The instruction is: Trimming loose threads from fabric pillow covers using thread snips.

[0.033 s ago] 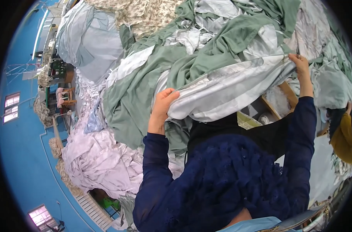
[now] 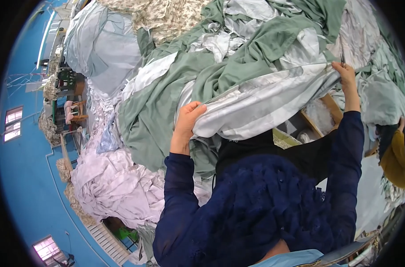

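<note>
A pale grey-white cloth (image 2: 264,104) is stretched out between my two hands, above my dark blue sleeves. My left hand (image 2: 187,120) is closed on its bunched left end. My right hand (image 2: 344,73) is raised at the upper right and pinches the cloth's far edge. A thin dark tool (image 2: 342,58) sticks up from its fingers; I cannot tell what kind it is. The cloth lies against a big heap of sage-green fabric (image 2: 167,102) that spreads behind and to the left of it.
White and lilac cloths (image 2: 118,182) are piled at the lower left, a floral fabric (image 2: 167,18) at the top. An open wooden box (image 2: 322,115) sits under my right arm. Another person in a yellow top (image 2: 396,158) stands at the right edge.
</note>
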`<state>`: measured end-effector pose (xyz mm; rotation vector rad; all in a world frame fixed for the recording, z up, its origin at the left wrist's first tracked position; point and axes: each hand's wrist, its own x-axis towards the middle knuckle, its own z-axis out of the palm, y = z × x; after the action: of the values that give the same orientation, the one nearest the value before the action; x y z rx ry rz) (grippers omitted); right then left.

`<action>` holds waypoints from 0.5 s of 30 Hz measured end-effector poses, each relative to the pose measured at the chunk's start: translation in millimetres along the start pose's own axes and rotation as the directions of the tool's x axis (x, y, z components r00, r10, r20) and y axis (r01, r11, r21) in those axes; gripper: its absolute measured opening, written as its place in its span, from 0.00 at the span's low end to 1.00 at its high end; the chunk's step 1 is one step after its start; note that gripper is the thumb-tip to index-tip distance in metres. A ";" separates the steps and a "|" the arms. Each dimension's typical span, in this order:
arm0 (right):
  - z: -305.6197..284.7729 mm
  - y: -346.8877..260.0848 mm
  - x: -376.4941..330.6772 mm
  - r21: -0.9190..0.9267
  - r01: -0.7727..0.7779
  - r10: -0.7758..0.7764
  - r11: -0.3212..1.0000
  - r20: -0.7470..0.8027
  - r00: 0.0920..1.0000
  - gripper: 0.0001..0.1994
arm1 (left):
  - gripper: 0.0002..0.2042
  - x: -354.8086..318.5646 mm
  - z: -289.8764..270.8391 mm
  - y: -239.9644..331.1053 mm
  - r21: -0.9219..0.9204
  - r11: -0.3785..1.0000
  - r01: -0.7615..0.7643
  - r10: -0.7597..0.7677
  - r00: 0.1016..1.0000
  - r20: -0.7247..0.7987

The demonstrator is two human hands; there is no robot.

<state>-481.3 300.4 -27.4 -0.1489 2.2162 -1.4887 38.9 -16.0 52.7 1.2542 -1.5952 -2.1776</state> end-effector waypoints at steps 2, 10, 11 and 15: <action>6.7 -8.3 -9.7 0.018 -0.026 0.026 1.000 0.004 1.000 0.10 | 0.07 0.8 3.7 1.5 0.034 0.999 -0.014 0.015 0.999 -0.030; 19.9 8.3 -4.7 0.030 0.047 -0.047 0.998 -0.008 0.999 0.12 | 0.07 -0.5 13.4 8.0 -0.072 0.997 -0.018 0.012 0.996 -0.083; 20.4 11.4 -1.9 0.060 0.026 -0.026 0.998 0.001 1.000 0.11 | 0.07 -0.5 13.6 8.4 -0.074 0.997 -0.023 0.017 0.997 -0.080; 19.4 22.9 5.9 0.090 -0.006 0.005 0.996 0.011 1.000 0.10 | 0.06 2.3 8.2 0.9 -0.085 0.996 -0.036 0.030 0.997 -0.069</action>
<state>-474.4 291.3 -55.8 -0.1216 2.1353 -1.5776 31.5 -11.8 52.9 1.2539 -1.4691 -2.1359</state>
